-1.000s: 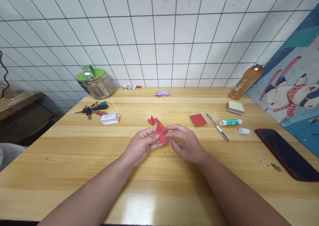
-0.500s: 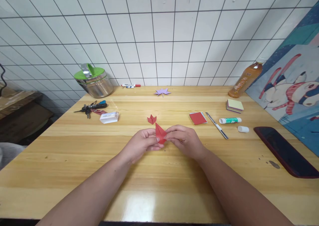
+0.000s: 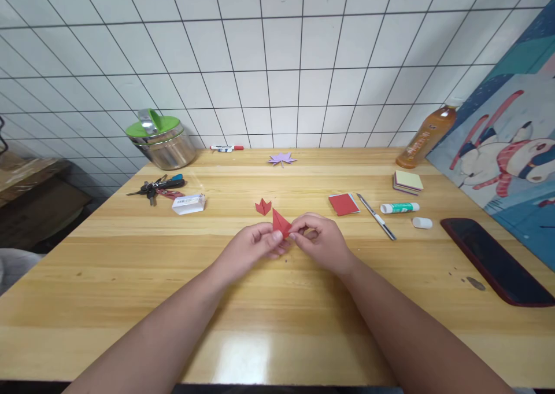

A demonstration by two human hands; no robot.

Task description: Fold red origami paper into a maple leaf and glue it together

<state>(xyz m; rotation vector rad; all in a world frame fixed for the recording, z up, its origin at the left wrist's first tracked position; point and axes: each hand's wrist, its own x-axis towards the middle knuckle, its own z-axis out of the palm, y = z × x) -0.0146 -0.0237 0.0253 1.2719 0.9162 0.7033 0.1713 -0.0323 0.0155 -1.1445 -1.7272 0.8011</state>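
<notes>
A piece of folded red paper [image 3: 280, 223], pointed at the top, is held just above the table between my two hands. My left hand [image 3: 255, 245] grips its lower left part, thumb in front and fingers behind. With thumb and forefinger, my right hand [image 3: 319, 239] pinches the paper's right corner. Just beyond lies a small folded red paper piece [image 3: 263, 207] with several points. A purple paper leaf shape [image 3: 282, 159] rests farther back near the wall. Off to the right is a stack of square paper [image 3: 344, 204], red on top.
Right of the stack lie a utility knife [image 3: 376, 216], a glue stick [image 3: 399, 207], its white cap [image 3: 422, 223], sticky notes [image 3: 407, 182], a phone [image 3: 496, 261] and a bottle [image 3: 427, 136]. At left are keys [image 3: 158, 187], a small white box [image 3: 188, 203], a green-lidded pot [image 3: 162, 142] and a marker [image 3: 226, 148].
The red paper has tilted slightly in my hands. My left thumb has slid onto its lower front, and my right fingers have drawn into a tighter pinch at its corner.
</notes>
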